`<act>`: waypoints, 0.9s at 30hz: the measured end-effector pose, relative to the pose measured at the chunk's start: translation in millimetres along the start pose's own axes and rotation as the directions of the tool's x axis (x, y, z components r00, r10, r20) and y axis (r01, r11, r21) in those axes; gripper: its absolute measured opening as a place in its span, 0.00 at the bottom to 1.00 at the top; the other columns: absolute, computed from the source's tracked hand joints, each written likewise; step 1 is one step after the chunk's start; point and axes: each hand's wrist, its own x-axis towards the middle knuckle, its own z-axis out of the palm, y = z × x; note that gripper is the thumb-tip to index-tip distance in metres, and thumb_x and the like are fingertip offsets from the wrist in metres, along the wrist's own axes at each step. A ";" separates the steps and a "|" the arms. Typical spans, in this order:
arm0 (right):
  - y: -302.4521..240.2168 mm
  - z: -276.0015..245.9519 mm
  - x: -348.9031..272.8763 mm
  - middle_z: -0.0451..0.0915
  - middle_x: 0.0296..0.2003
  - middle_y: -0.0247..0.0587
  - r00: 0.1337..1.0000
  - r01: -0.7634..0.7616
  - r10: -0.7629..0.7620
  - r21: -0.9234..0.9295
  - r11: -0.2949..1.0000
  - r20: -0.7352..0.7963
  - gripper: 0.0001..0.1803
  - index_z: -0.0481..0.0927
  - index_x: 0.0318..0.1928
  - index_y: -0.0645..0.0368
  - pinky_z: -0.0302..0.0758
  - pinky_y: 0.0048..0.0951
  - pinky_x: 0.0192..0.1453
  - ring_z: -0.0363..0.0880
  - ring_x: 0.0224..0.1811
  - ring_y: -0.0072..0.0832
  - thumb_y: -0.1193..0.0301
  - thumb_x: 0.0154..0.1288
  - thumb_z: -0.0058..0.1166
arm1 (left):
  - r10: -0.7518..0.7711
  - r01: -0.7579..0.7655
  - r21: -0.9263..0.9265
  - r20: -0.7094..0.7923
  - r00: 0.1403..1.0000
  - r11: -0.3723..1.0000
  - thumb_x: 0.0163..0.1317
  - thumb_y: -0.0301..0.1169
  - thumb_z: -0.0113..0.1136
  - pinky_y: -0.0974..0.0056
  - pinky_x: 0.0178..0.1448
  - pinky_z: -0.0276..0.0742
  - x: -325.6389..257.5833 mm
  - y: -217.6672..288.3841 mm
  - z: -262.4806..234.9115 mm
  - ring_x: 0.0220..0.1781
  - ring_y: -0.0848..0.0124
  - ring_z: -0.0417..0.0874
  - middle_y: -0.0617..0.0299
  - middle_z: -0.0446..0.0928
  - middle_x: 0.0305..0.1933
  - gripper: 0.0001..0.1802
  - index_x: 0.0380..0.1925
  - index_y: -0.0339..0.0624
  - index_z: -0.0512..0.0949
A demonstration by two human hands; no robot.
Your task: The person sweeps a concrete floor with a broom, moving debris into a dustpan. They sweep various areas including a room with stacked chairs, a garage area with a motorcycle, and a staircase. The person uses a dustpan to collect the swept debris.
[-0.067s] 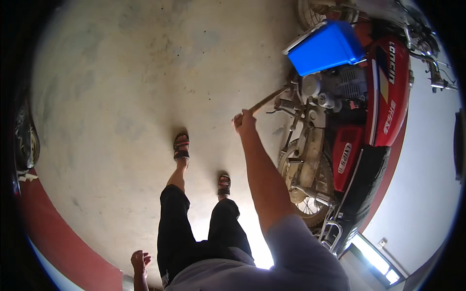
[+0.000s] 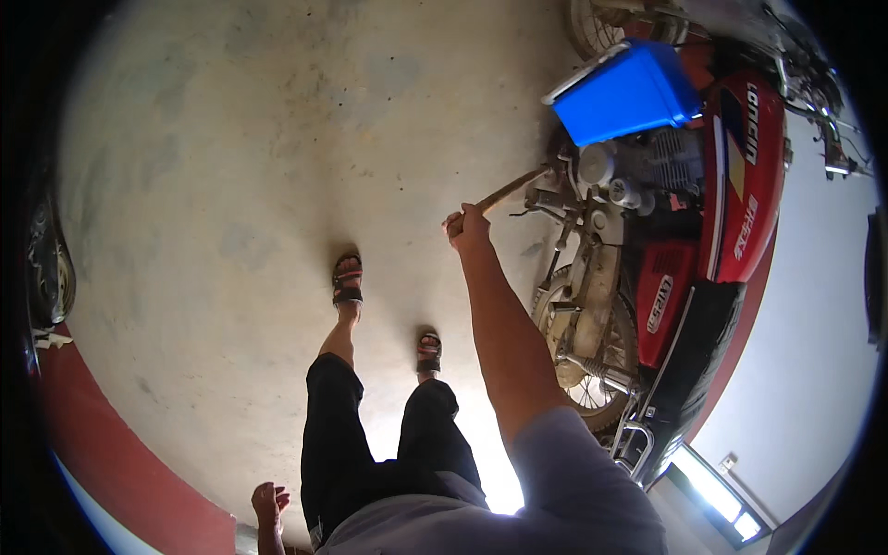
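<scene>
My right hand [image 2: 467,228] is closed round one end of a wooden stick or handle [image 2: 509,193]. It slants away up and to the right, and its far end meets the dark area beside the motorcycle's engine [image 2: 673,159]; whether it touches the machine or carries a head there, I cannot tell. Down at the lower left, beside my thigh, hangs my left hand [image 2: 270,502], its fingers loosely bent and a little apart, with nothing visible in it. A blue plastic box [image 2: 624,97] with a pale edge is seen against the motorcycle, beyond the stick's far end.
The red motorcycle [image 2: 740,213] stands along the right by a white and red wall [image 2: 819,268]. Another dark vehicle part [image 2: 51,264] shows at the left rim, above a red wall band [image 2: 120,435]. My sandalled feet [image 2: 347,279] are on the concrete floor [image 2: 213,185].
</scene>
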 end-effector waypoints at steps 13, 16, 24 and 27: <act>31.0 36.6 -163.4 0.63 0.12 0.34 0.989 -0.026 0.065 -0.277 0.960 0.133 0.06 0.63 0.25 0.55 0.61 0.29 0.16 0.61 0.12 0.25 0.71 0.53 0.45 | -0.010 0.003 0.049 0.149 0.989 0.999 0.55 0.34 0.46 0.67 0.25 0.74 -9.5 72.5 32.3 0.22 0.68 0.76 0.54 0.74 0.30 0.13 0.38 0.40 0.66; 18.1 12.3 -150.3 0.64 0.13 0.32 0.992 0.099 -0.062 -0.384 0.918 0.106 0.06 0.64 0.25 0.54 0.61 0.27 0.15 0.61 0.12 0.24 0.70 0.53 0.46 | -0.011 0.006 0.035 0.123 0.992 0.999 0.56 0.33 0.45 0.68 0.25 0.73 -14.2 85.7 33.4 0.22 0.68 0.76 0.54 0.74 0.29 0.12 0.39 0.41 0.66; -37.1 -17.3 -4.9 0.64 0.13 0.37 0.991 -0.114 0.133 -0.333 0.936 0.033 0.08 0.63 0.22 0.57 0.68 0.33 0.20 0.67 0.17 0.30 0.71 0.56 0.42 | -0.073 0.073 -0.018 0.009 0.997 0.997 0.53 0.34 0.48 0.67 0.23 0.74 -30.9 51.1 47.1 0.20 0.68 0.76 0.54 0.75 0.29 0.14 0.39 0.42 0.67; 69.2 -101.9 -22.8 0.69 0.16 0.40 0.818 0.449 0.083 -0.723 0.526 0.569 0.05 0.67 0.25 0.59 0.70 0.32 0.22 0.71 0.20 0.30 0.72 0.55 0.42 | -0.114 0.103 0.132 0.077 0.990 0.986 0.54 0.34 0.47 0.68 0.25 0.73 -58.2 48.3 77.2 0.22 0.69 0.76 0.56 0.74 0.29 0.14 0.38 0.40 0.68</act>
